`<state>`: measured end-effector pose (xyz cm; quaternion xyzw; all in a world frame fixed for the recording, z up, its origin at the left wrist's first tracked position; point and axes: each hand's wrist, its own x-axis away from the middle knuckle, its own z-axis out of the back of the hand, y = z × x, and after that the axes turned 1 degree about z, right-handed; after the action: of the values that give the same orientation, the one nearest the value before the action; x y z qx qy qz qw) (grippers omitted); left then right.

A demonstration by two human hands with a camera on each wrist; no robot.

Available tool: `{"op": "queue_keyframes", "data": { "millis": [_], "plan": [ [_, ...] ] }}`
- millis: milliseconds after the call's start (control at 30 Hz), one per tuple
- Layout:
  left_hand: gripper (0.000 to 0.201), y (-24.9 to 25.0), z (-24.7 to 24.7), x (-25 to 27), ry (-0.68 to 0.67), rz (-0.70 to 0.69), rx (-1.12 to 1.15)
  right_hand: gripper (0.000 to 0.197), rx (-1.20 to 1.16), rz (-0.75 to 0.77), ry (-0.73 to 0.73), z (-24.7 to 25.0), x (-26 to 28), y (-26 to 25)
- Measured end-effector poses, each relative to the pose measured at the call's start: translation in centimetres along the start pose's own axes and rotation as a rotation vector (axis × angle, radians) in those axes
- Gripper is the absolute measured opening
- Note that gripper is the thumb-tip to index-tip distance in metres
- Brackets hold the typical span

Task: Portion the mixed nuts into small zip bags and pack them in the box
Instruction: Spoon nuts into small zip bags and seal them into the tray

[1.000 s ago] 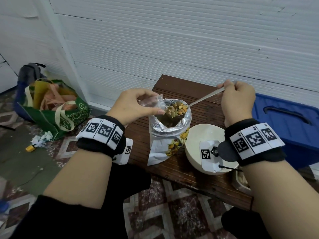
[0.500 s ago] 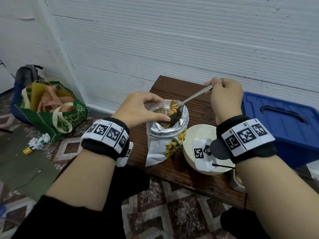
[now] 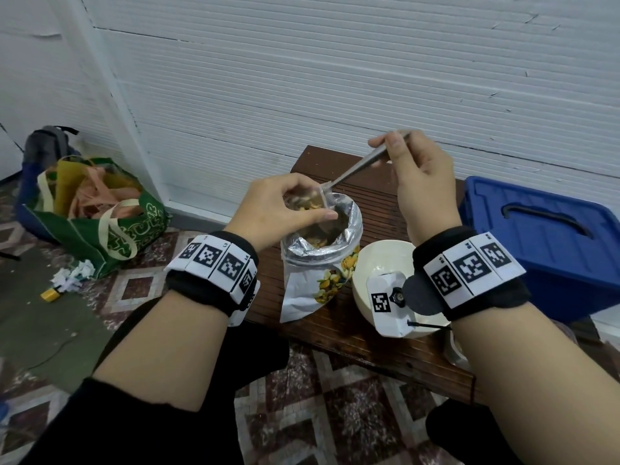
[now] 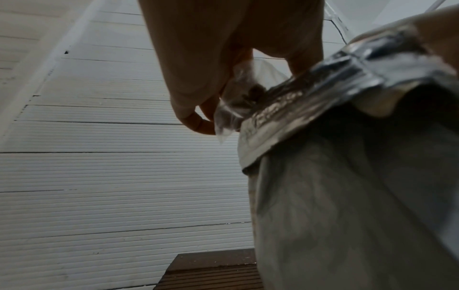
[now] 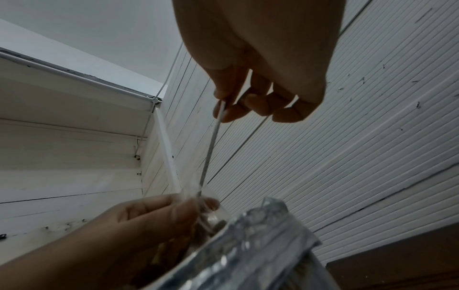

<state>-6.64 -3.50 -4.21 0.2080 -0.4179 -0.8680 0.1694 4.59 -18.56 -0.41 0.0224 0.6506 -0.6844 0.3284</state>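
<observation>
A small clear zip bag (image 3: pixel 307 203) is pinched at its mouth by the left hand (image 3: pixel 275 209), mid-frame above the foil nut pouch (image 3: pixel 322 260). A spoon (image 3: pixel 355 169) is gripped at its handle end by the right hand (image 3: pixel 419 176), with the bowl end tipped into the bag. The film is judged thin, limp and slippery, best held by the rim.

Both hands (image 3: pixel 281 209) (image 3: pixel 419 176) raised, fingers pinched.

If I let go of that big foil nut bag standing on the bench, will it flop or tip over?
The foil nut bag probably flexes easily: its rim looks crumpled. It may tip, since it already leans on the wooden bench with its mouth open.
</observation>
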Motion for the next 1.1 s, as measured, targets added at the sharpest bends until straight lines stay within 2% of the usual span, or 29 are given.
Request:
{"op": "queue_keyframes", "data": {
  "millis": [167,333,433,500,600,700,800,933,1100],
  "plan": [
    [0.028,-0.5,0.3,-0.1,0.064,0.013,0.064,0.022,-0.035,0.139,0.075,0.8,0.0,-0.6],
    [0.053,-1.0,0.9,-0.2,0.095,0.053,0.130,0.024,-0.075,0.186,0.314,1.7,-0.2,-0.4],
    [0.060,-1.2,1.2,-0.1,0.094,0.048,0.156,0.026,-0.030,0.166,0.375,1.9,0.0,-0.3],
    [0.054,-1.1,1.3,0.0,0.085,0.039,0.161,0.026,0.076,0.145,0.323,1.7,0.4,0.1],
    [0.041,-0.8,1.2,0.1,0.063,0.023,0.180,0.022,0.218,0.181,0.131,0.9,1.4,0.8],
    [0.052,-1.1,1.0,0.1,0.032,0.009,0.160,0.022,0.389,0.283,-0.078,0.0,2.2,2.0],
    [0.054,-1.2,0.8,0.0,0.024,-0.006,0.140,0.024,0.608,0.365,-0.235,-0.8,3.0,3.5],
    [0.052,-1.2,0.8,0.0,0.020,-0.015,0.122,0.026,0.618,0.349,-0.286,-1.2,3.8,3.9],
    [0.050,-1.2,0.7,-0.1,0.012,-0.023,0.128,0.025,0.458,0.130,-0.208,-1.1,3.7,2.9]
  ]
}}
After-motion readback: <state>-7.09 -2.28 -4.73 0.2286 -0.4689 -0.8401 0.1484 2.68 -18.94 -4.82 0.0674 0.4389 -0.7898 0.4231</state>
